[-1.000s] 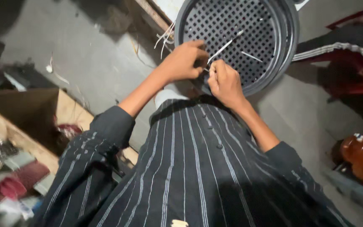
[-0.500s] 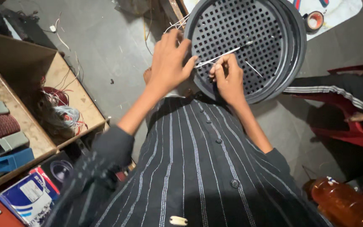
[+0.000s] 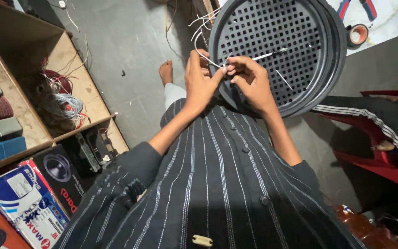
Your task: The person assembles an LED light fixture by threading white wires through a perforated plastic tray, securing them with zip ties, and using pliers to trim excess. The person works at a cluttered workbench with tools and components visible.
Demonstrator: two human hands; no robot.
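Mid-threading at upper centre of the frame: left hand (image 3: 199, 80) and right hand (image 3: 249, 80) pinched narrow on thin white wires (image 3: 203, 55) at the near rim of the round black perforated grille (image 3: 295, 41), steady pull through a hole likely needed next.

Dim, warm light overall. The hands (image 3: 229, 78) and the floor (image 3: 130, 55) left of them catch the most light. Deep shadow below the hands, across the striped shirt (image 3: 208, 184). Edges bend wide-angle; the right corner falls murky and soft.
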